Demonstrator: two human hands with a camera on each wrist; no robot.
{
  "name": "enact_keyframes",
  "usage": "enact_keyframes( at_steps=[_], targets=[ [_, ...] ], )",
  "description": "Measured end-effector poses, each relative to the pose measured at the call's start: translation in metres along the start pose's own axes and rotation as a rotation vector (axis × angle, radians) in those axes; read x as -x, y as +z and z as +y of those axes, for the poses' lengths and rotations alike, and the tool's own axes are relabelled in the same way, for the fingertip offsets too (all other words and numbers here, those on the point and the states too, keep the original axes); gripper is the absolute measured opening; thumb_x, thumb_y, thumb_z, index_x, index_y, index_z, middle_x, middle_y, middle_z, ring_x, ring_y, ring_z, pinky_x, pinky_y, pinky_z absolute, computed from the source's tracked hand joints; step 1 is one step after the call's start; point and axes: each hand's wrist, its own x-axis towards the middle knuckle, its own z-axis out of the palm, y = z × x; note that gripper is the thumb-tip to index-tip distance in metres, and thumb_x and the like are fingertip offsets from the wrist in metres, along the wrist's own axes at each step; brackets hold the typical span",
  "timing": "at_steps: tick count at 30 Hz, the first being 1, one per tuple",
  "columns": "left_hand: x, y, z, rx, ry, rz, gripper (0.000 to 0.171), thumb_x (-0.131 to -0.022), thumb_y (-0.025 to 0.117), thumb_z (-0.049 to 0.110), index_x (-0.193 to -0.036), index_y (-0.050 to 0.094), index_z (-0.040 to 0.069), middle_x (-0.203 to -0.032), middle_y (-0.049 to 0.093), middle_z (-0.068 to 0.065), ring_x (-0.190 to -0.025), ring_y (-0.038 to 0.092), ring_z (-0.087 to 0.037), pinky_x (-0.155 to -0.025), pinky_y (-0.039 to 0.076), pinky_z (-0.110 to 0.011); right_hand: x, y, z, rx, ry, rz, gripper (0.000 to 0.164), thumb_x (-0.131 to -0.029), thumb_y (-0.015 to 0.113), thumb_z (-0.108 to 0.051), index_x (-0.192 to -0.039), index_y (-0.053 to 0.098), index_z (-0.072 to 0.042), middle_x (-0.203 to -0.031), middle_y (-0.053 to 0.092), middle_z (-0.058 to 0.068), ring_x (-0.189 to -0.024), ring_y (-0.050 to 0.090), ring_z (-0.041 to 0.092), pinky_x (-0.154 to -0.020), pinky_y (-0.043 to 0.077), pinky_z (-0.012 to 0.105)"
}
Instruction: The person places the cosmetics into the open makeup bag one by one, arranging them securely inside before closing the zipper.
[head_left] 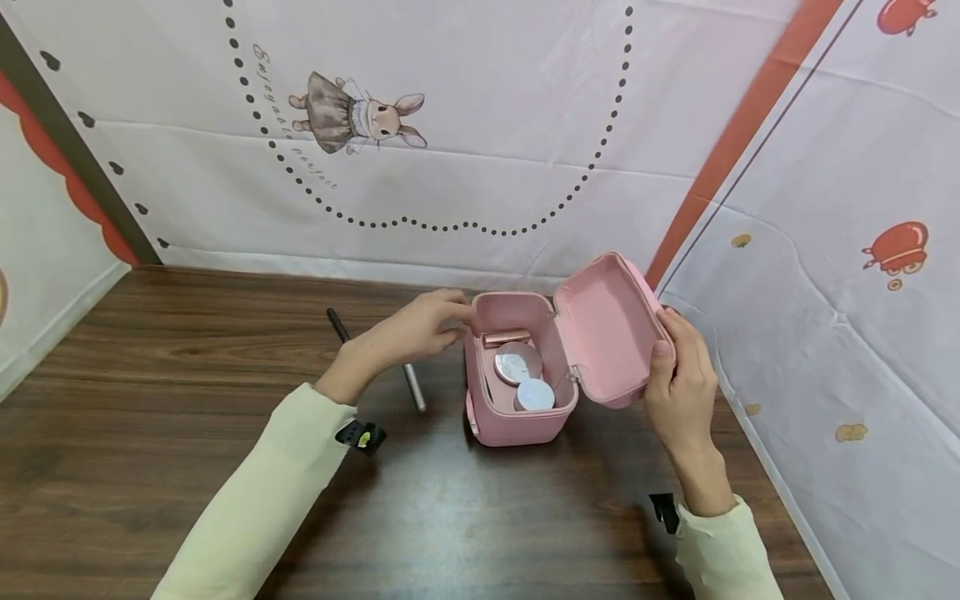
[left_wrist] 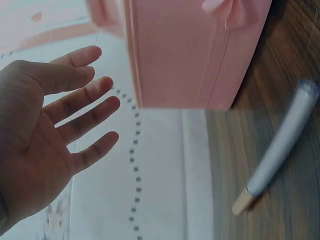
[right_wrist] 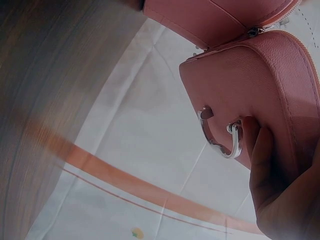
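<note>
A pink vanity case (head_left: 525, 429) stands on the table with its lid (head_left: 611, 325) swung up to the right. Inside lie a rose-gold tube (head_left: 506, 338), a round shiny container (head_left: 517, 363) and a smaller white-topped round one (head_left: 535, 394). My right hand (head_left: 684, 379) grips the lid's outer edge, thumb on the inner side; in the right wrist view its fingers lie beside a silver handle (right_wrist: 234, 145). At the case's left rim is my left hand (head_left: 423, 327), fingers loosely bent and holding nothing. The left wrist view shows that hand (left_wrist: 60, 115) beside the case wall, apart from it.
A slim black-and-silver stick (head_left: 412, 387) lies on the wooden table (head_left: 150, 417), left of the case. A pink bow (left_wrist: 232, 11) decorates the case's side. Behind and to the right hangs a white printed cloth (head_left: 487, 125), close to the case and lid.
</note>
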Motion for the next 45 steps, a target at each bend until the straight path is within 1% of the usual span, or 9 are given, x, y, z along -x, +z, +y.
enact_keyframes(
  at_steps=[5,13,18,23,28,31,36,41,45],
  targets=[
    [0.021,-0.003,-0.015,0.038,-0.096,0.031,0.026,-0.082,0.063,-0.008,-0.097,0.070,0.012,-0.099,0.060,-0.004,-0.096,0.056,-0.021,-0.086,0.044,-0.040,0.002,0.000,0.001,0.005,0.006,-0.006,0.050,-0.099,0.047,-0.039,-0.125,0.060,0.001,-0.126,0.059,0.018,-0.113,0.054,0.038,-0.094,0.041,0.054],
    [0.053,0.013,-0.043,0.084,-0.272,0.079,0.027,-0.083,0.062,-0.009,-0.100,0.070,0.011,-0.107,0.060,-0.006,-0.100,0.055,-0.028,-0.084,0.043,-0.043,0.004,0.000,0.001,0.007,0.012,-0.005,0.048,-0.099,0.048,-0.038,-0.124,0.060,0.001,-0.126,0.059,0.019,-0.114,0.054,0.038,-0.094,0.041,0.054],
    [0.065,0.019,-0.055,0.106,-0.350,0.070,0.023,-0.083,0.064,-0.006,-0.099,0.070,0.010,-0.109,0.059,-0.008,-0.097,0.053,-0.033,-0.080,0.041,-0.043,0.004,0.000,0.000,0.013,0.013,-0.002,0.048,-0.099,0.047,-0.037,-0.124,0.061,0.002,-0.125,0.059,0.019,-0.113,0.055,0.037,-0.095,0.041,0.053],
    [0.071,0.021,-0.066,0.092,-0.372,0.093,0.031,-0.079,0.062,-0.013,-0.097,0.070,0.011,-0.110,0.058,-0.010,-0.105,0.050,-0.032,-0.087,0.039,-0.047,0.003,0.001,0.000,0.008,-0.003,0.018,0.050,-0.100,0.046,-0.039,-0.122,0.061,0.003,-0.124,0.059,0.020,-0.112,0.055,0.038,-0.096,0.041,0.049],
    [0.074,0.026,-0.074,0.057,-0.398,0.033,0.041,-0.075,0.055,-0.018,-0.101,0.070,0.011,-0.114,0.053,-0.013,-0.109,0.046,-0.033,-0.088,0.038,-0.048,0.001,0.001,0.000,0.002,-0.007,0.033,0.052,-0.099,0.045,-0.041,-0.121,0.062,0.003,-0.123,0.060,0.020,-0.112,0.055,0.039,-0.097,0.041,0.047],
    [0.075,0.030,-0.076,0.050,-0.406,0.002,0.039,-0.076,0.056,-0.017,-0.101,0.069,0.010,-0.114,0.052,-0.014,-0.108,0.046,-0.034,-0.087,0.038,-0.047,0.001,0.000,-0.001,0.006,-0.002,0.025,0.052,-0.099,0.045,-0.042,-0.123,0.061,0.002,-0.124,0.059,0.019,-0.113,0.055,0.038,-0.097,0.041,0.048],
    [0.076,0.033,-0.076,0.042,-0.411,-0.012,0.033,-0.077,0.062,-0.014,-0.097,0.071,0.011,-0.111,0.053,-0.014,-0.107,0.045,-0.035,-0.088,0.038,-0.050,0.001,0.001,-0.001,0.006,-0.009,0.021,0.052,-0.099,0.045,-0.042,-0.123,0.061,0.001,-0.124,0.060,0.018,-0.113,0.055,0.037,-0.097,0.041,0.047],
    [0.078,0.035,-0.076,0.015,-0.457,-0.044,0.030,-0.078,0.067,-0.008,-0.089,0.073,0.019,-0.109,0.054,-0.010,-0.108,0.043,-0.034,-0.091,0.032,-0.057,0.001,0.002,0.001,0.011,-0.010,0.015,0.050,-0.099,0.046,-0.040,-0.123,0.061,0.003,-0.124,0.059,0.020,-0.112,0.055,0.038,-0.095,0.042,0.050],
    [0.079,0.037,-0.078,0.031,-0.458,-0.057,0.029,-0.078,0.069,-0.004,-0.086,0.072,0.024,-0.110,0.053,-0.008,-0.106,0.042,-0.033,-0.090,0.029,-0.060,0.002,0.002,0.002,0.016,-0.005,0.011,0.050,-0.100,0.047,-0.038,-0.122,0.061,0.004,-0.124,0.059,0.021,-0.112,0.055,0.039,-0.094,0.042,0.052]
  ],
)
